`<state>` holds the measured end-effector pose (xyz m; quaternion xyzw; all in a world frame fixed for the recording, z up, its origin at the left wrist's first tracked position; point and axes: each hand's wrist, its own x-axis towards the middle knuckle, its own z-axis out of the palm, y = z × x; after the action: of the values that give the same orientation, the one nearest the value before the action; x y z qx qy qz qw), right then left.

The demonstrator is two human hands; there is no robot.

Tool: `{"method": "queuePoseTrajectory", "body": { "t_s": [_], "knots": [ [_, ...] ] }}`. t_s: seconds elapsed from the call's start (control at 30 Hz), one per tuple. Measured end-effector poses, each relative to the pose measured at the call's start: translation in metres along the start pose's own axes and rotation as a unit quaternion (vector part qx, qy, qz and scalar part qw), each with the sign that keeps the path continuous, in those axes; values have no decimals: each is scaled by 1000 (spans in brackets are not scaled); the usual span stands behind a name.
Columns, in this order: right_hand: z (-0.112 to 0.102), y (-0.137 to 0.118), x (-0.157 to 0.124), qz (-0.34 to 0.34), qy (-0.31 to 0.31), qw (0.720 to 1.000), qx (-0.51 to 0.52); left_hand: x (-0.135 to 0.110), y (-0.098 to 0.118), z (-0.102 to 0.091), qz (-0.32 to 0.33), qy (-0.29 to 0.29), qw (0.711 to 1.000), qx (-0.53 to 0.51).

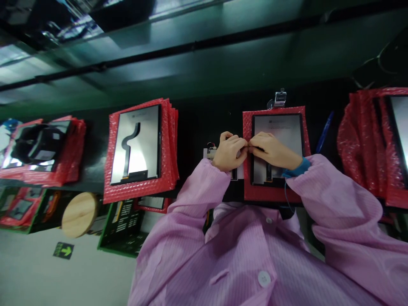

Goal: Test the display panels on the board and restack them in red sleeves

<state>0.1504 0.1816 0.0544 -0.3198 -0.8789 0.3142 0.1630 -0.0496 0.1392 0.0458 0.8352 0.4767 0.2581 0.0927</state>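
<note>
My left hand (230, 152) and my right hand (272, 149) meet fingertip to fingertip at the left edge of a flat display panel (288, 129). Both sets of fingers are pinched closed; whatever lies between them is too small or hidden to make out. The panel lies back side up on a red bubble-wrap sheet (276, 194), partly covered by my right hand and wrist. Under my left hand a small pale part with thin wires (210, 150) peeks out. A blue wrist strap (298, 168) with a cord circles my right wrist.
To the left, another panel (142, 140) with a dark ribbon cable lies on stacked red bubble wrap (170, 170). A clear-topped clip (280, 97) sits behind my panel, a blue pen (325, 131) to its right. More wrapped panels (366, 144) stand far right. Below are green crates (123, 242) and a round wooden stool (79, 214).
</note>
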Motion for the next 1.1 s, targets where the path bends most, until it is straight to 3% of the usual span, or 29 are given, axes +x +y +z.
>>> {"method": "queuePoseTrajectory", "body": {
  "t_s": [0.17,0.27,0.37,0.43,0.47,0.53,0.63,0.77,0.87,0.97,1.1],
  "knots": [
    [-13,-5,-2,4,-9,998,66,1,-2,-4,-9,48,998,-30],
    [-30,1,-6,43,12,984,172,0,-7,-8,-87,150,983,-53],
    [-44,27,-11,94,153,970,161,-8,-3,-9,-184,309,933,-31],
    [-48,53,-14,138,282,948,46,-18,13,-6,-189,351,917,-2],
    [-47,66,-15,161,327,931,-18,-24,25,-2,-168,337,926,13],
    [-45,88,-17,203,367,900,-115,-39,51,8,-104,250,962,35],
    [-41,104,-14,265,350,884,-161,-61,84,28,-39,121,992,28],
    [-45,102,-7,320,328,877,-146,-77,98,47,-27,80,996,29],
    [-57,94,-10,277,354,890,-78,-79,97,50,-53,82,995,26],
    [-69,80,-18,183,411,892,52,-79,95,47,-112,85,990,-15],
    [-78,56,-26,30,521,832,187,-73,92,42,-179,162,958,-154]
  ]
}}
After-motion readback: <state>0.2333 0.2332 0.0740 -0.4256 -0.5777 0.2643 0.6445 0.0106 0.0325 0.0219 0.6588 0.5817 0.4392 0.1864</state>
